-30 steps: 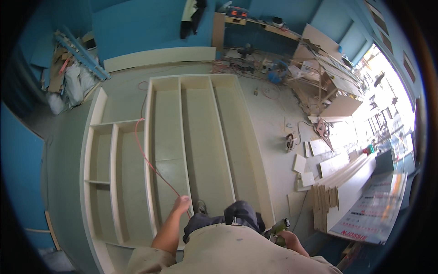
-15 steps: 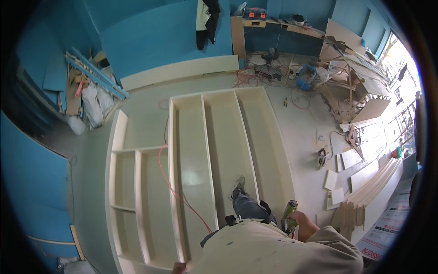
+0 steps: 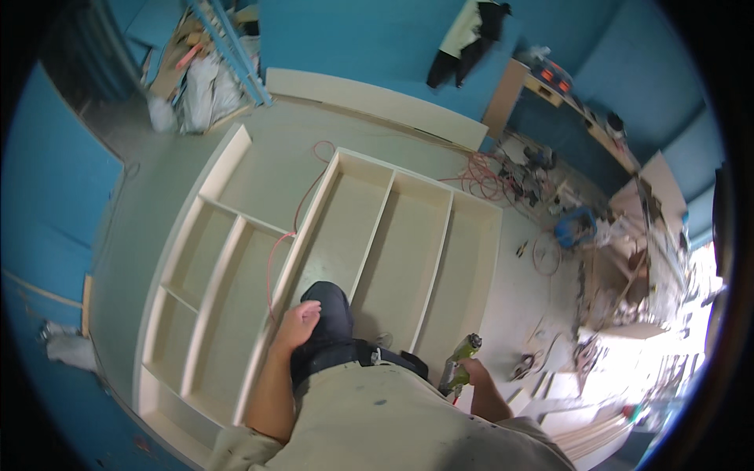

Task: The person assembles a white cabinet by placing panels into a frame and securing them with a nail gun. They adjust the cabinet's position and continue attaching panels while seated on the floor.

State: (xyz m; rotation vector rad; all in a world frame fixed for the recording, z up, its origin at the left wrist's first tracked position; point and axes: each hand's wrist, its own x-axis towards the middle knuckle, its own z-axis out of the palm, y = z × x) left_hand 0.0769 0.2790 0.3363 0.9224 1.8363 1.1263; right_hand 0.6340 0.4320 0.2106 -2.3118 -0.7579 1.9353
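A large cream shelf carcass (image 3: 408, 235) lies flat on the floor, split into long compartments. My left hand (image 3: 297, 323) rests on one of its upright dividers (image 3: 292, 259), beside my dark knee, with the fingers loosely curled. A thin red hose (image 3: 276, 251) runs along that divider. My right hand (image 3: 470, 367) grips a green nail gun (image 3: 459, 363), held low beside my right hip over the carcass's right edge.
Sacks and long blue strips (image 3: 206, 71) pile up at the back left. A cream board (image 3: 369, 102) leans along the blue wall. Coiled red hose (image 3: 487, 177), tools and a blue bucket (image 3: 573, 228) litter the right floor. Stacked offcuts (image 3: 597, 436) lie at lower right.
My view has swung left and turned. My left hand moved up from the frame's bottom edge onto the divider. The nail gun stays in my right hand.
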